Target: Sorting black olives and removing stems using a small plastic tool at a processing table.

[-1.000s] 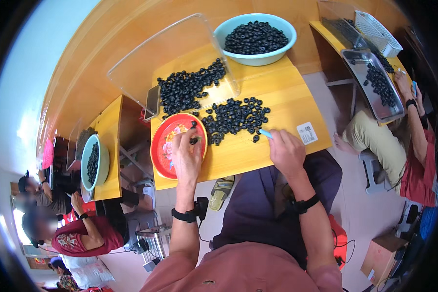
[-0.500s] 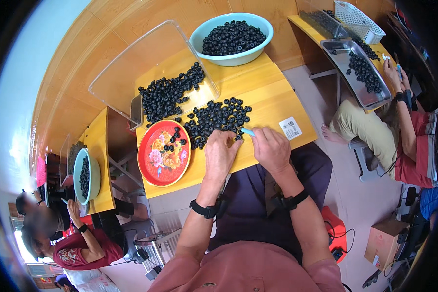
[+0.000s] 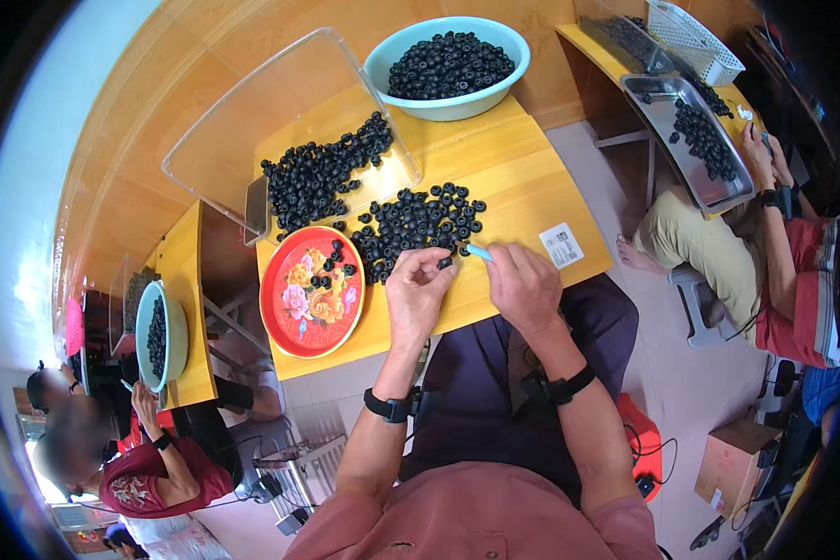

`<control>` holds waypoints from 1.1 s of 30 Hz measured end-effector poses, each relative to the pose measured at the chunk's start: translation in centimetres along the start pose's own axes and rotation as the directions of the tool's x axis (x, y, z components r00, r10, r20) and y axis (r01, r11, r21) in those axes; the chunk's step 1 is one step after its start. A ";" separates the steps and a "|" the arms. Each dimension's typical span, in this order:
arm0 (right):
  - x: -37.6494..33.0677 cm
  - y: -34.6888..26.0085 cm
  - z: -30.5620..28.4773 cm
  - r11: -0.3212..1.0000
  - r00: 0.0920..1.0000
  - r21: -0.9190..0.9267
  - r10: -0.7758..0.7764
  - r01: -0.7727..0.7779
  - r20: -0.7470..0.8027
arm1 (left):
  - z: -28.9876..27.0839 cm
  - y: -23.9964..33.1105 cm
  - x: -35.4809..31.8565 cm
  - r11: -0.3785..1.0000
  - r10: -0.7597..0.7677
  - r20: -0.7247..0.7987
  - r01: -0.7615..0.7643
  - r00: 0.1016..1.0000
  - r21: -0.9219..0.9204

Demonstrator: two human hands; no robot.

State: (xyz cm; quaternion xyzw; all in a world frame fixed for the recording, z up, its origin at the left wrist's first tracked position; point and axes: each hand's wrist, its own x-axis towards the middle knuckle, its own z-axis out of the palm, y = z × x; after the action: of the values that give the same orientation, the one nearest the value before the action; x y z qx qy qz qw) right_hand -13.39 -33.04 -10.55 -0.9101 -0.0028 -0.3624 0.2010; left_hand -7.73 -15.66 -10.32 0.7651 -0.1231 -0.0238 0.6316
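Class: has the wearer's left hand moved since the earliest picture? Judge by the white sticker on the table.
Yes: rightward, off the red tray, so the left hand now sits nearer the white sticker.

Wood panelling (image 3: 243, 47) lines the far side, white wall (image 3: 75, 140) gleaming left, yellow table (image 3: 199, 317) there too, pale floor (image 3: 667, 411) below.

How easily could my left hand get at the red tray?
Probably yes: your left hand is just right of the red tray, with only tabletop and low black beads between, though its fingers already pinch one bead.
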 end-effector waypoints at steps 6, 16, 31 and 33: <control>0.0 0.1 0.0 1.000 1.000 0.014 -0.003 0.003 0.017 | 0.6 -0.3 -0.2 0.997 0.003 -0.067 -0.008 0.998 -0.074; 0.1 0.3 -0.4 0.995 0.995 0.051 -0.090 0.088 0.044 | 1.3 -0.3 -0.4 0.981 0.005 -0.074 -0.019 0.997 -0.192; 0.2 0.1 -0.5 0.994 0.992 0.041 -0.106 0.103 0.072 | 1.1 -0.6 -0.3 0.987 -0.012 -0.047 0.005 0.999 -0.161; 0.2 0.1 -0.5 0.994 0.991 0.040 -0.107 0.104 0.076 | 1.1 -0.7 -0.3 0.988 -0.003 -0.045 -0.004 0.999 -0.157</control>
State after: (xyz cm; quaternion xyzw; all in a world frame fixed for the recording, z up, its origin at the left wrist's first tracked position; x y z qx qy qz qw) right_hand -13.53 -33.35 -10.09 -0.9185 -0.0651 -0.3364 0.1975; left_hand -8.12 -16.57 -11.24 0.7132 -0.1070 -0.0161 0.6926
